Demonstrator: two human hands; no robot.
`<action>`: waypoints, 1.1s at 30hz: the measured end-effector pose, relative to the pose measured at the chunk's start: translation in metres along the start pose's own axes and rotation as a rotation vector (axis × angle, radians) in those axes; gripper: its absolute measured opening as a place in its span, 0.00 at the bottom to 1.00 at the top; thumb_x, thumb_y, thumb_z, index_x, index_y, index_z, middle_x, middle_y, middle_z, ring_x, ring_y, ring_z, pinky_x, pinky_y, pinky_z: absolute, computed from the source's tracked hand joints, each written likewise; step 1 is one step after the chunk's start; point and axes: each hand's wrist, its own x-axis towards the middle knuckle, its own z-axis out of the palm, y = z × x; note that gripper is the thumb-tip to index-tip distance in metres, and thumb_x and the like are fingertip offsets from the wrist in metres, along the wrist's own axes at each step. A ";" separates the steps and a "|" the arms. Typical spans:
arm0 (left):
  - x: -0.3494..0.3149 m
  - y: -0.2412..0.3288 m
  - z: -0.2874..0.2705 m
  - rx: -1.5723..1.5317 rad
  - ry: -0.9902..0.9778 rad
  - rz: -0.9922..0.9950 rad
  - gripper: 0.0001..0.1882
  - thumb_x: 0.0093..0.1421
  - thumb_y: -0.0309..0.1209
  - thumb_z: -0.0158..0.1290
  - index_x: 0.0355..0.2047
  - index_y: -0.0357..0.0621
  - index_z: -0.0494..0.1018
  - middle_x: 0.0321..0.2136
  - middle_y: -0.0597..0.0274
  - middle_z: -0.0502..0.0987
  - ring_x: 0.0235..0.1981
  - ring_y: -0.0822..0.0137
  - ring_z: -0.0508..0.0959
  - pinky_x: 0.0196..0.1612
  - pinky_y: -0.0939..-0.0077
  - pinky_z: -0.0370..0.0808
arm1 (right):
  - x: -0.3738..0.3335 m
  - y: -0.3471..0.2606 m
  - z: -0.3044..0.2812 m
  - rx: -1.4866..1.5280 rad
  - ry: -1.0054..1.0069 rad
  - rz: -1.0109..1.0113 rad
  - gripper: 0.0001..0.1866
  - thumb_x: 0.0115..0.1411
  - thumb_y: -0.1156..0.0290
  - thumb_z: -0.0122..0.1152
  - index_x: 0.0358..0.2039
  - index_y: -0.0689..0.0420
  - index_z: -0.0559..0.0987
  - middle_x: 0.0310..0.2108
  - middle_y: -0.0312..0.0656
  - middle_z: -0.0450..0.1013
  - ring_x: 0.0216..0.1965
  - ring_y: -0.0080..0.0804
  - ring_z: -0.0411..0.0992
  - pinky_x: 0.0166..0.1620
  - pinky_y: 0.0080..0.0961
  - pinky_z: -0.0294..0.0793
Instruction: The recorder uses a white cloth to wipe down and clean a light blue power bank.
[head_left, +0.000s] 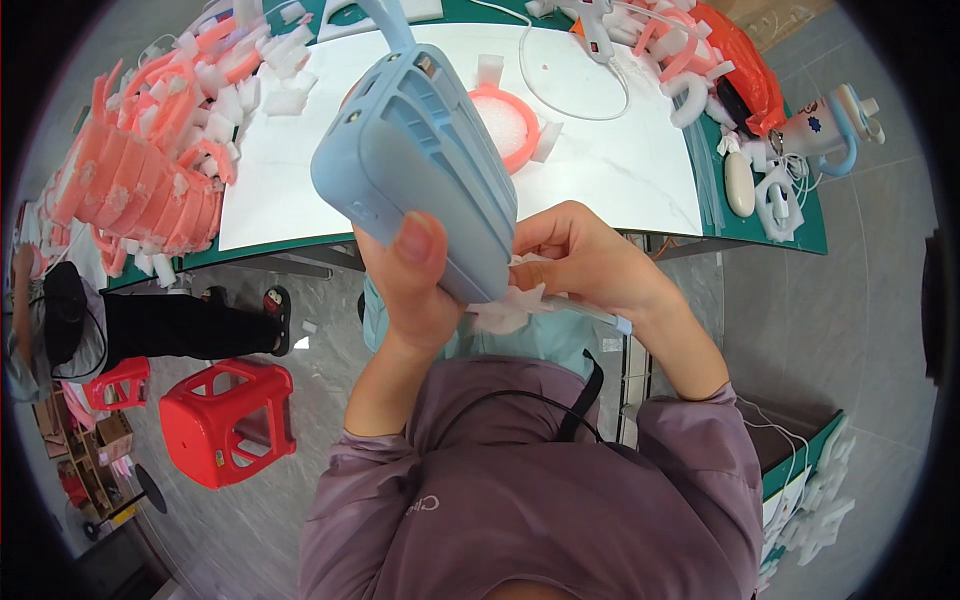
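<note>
My left hand [408,275] is wrapped round a light blue power bank [420,170], its thumb lying on the near side. The power bank is tilted up close to the camera, with ports and a built-in cable on its faces. Close by its lower end, the fingers of my right hand [575,255] are pinched on a crumpled white tissue [503,312]. A thin pale stick or cable with a blue tip [623,326] runs out under my right wrist. Its other end is hidden. Behind the power bank, a coral foam ring [520,150] with white foam tabs lies on a white board [620,150].
Coral and white foam pieces [150,190] pile up at the left. A glue gun [595,35] lies at the far edge with its white cord looping over the board. A red bag [740,70] and a tumbler [815,130] stand right. A red stool [225,425] and another person [190,330] are left.
</note>
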 end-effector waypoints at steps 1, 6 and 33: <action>0.000 0.000 0.000 -0.017 -0.020 0.004 0.39 0.45 0.57 0.45 0.44 0.33 0.54 0.34 0.57 0.66 0.33 0.70 0.69 0.33 0.80 0.67 | 0.002 0.003 0.000 0.000 0.002 -0.001 0.08 0.48 0.76 0.55 0.29 0.66 0.74 0.24 0.34 0.70 0.23 0.14 0.64 0.26 0.10 0.62; 0.001 -0.006 0.000 -0.152 -0.062 -0.001 0.37 0.47 0.56 0.43 0.44 0.32 0.55 0.34 0.54 0.67 0.33 0.68 0.70 0.33 0.77 0.68 | 0.004 0.003 0.004 -0.063 -0.049 -0.087 0.09 0.46 0.79 0.51 0.30 0.67 0.74 0.23 0.34 0.70 0.23 0.13 0.64 0.27 0.10 0.63; 0.028 -0.021 -0.030 -0.767 -0.119 -0.177 0.34 0.51 0.56 0.32 0.48 0.40 0.56 0.39 0.47 0.66 0.35 0.56 0.69 0.38 0.56 0.67 | -0.018 0.042 0.027 -0.202 0.010 -0.133 0.07 0.44 0.78 0.58 0.26 0.64 0.73 0.21 0.34 0.70 0.24 0.16 0.66 0.27 0.13 0.64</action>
